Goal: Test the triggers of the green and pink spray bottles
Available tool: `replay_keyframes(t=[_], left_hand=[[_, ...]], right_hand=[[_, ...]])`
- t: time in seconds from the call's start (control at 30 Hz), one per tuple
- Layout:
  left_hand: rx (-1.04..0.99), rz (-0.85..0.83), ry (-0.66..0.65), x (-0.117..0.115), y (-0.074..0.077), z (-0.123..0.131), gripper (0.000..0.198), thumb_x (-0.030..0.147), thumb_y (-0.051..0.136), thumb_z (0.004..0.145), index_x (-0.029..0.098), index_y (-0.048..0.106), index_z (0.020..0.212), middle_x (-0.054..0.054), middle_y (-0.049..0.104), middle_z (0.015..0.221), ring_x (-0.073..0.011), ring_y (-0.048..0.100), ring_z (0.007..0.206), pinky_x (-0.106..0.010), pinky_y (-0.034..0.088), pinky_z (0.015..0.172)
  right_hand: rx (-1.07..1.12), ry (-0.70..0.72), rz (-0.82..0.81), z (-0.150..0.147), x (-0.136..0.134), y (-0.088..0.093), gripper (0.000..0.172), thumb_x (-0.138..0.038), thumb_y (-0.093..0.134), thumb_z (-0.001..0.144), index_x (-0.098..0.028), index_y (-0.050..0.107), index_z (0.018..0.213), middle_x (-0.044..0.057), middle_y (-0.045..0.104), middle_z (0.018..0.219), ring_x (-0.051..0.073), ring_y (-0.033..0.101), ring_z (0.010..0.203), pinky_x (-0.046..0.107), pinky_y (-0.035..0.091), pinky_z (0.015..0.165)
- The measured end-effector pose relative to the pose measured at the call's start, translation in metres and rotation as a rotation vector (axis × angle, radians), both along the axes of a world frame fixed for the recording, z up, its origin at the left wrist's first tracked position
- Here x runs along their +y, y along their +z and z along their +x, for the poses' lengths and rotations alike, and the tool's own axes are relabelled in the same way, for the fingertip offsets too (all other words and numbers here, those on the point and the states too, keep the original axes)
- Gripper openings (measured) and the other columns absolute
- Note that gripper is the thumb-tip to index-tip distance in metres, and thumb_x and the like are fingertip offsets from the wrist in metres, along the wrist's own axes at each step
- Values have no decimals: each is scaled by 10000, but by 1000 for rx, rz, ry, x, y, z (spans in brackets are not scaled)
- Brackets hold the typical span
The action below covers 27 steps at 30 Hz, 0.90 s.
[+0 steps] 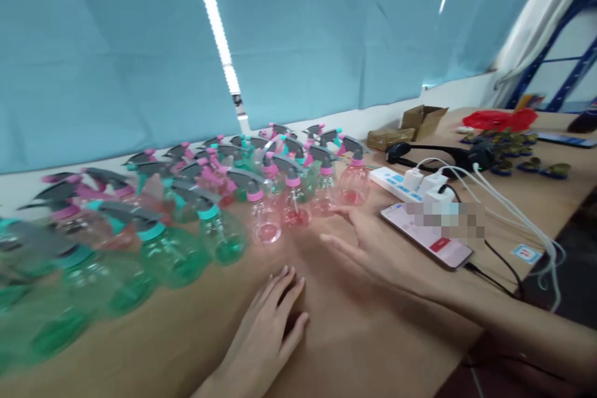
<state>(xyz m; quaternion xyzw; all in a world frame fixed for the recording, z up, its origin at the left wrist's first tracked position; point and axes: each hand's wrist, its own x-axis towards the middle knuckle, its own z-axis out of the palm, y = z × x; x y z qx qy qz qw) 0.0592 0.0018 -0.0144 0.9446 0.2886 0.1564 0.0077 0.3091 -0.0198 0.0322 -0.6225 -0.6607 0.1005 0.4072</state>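
Note:
My left hand (273, 323) lies palm down on the brown tabletop (345, 342), fingers stretched out and holding nothing. My right hand (359, 245) reaches in from the right, thumb and fingers apart, with fingertips close to a pink spray bottle (324, 189); whether they touch it I cannot tell. Another pink spray bottle (265, 221) with a grey trigger head stands in front of my hands. Left of it is a green spray bottle (224, 236) with a turquoise collar. Several more pink and green bottles crowd together behind and to the left, partly hiding one another.
Right of my right hand lie a lit phone (429, 236) and a white power strip (396, 183) with chargers and cables. Farther back are a black headset-like strap (433, 152), an open cardboard box (422, 123) and a red plastic bag (501, 118). A blue-green sheet (303, 31) covers the wall.

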Motion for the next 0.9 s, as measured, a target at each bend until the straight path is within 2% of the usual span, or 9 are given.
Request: replay_keyframes(t=[0.13,0.27,0.43,0.53,0.67,0.77,0.9], left_hand=[[8,18,60,-23,2,-45,401,300,495,956,170,509,1334,-119,520,1389,-289,479,1278,-473,406,1037],[-10,14,168,-47,7,-100,390,281,494,954,214,517,1338,-83,520,1395,-269,488,1274,-446,414,1037],[-21,6,349,-68,14,-171,369,279,468,969,235,531,1330,-56,552,1367,-246,512,1254,-426,408,1043],[-3,17,416,-79,20,-206,381,309,465,970,224,530,1336,-67,535,1384,-255,484,1278,-442,383,1057],[0,-35,476,-93,24,-240,396,339,464,973,236,516,1352,-63,513,1404,-252,444,1309,-445,369,1065],[-77,-90,545,-100,24,-260,390,335,482,962,232,532,1335,-65,506,1411,-251,422,1324,-450,342,1081],[-224,-94,648,-100,21,-290,341,352,490,945,243,585,1254,-55,566,1344,-243,490,1263,-428,375,1061]], right_hand=[[-8,252,-54,-60,5,-7,386,-414,518,896,-206,477,1219,127,616,1215,284,581,1147,506,448,980],[-38,503,-54,-125,13,-20,313,-353,522,898,-217,516,1181,103,626,1223,250,583,1161,458,461,995],[-78,687,-50,-193,16,-31,291,-328,513,911,-215,516,1178,109,600,1282,243,550,1220,470,426,1043],[-91,750,-57,-220,15,-35,274,-338,518,912,-214,520,1156,109,594,1291,234,551,1220,460,427,1049],[-88,799,-64,-245,14,-40,265,-338,518,911,-225,518,1151,110,592,1293,244,551,1219,488,443,1027],[-90,835,-64,-262,14,-45,286,-346,517,910,-241,518,1176,103,581,1316,256,532,1243,517,435,1030],[-115,889,-58,-287,16,-48,355,-385,517,908,-247,512,1235,93,540,1374,255,486,1293,523,399,1069]])
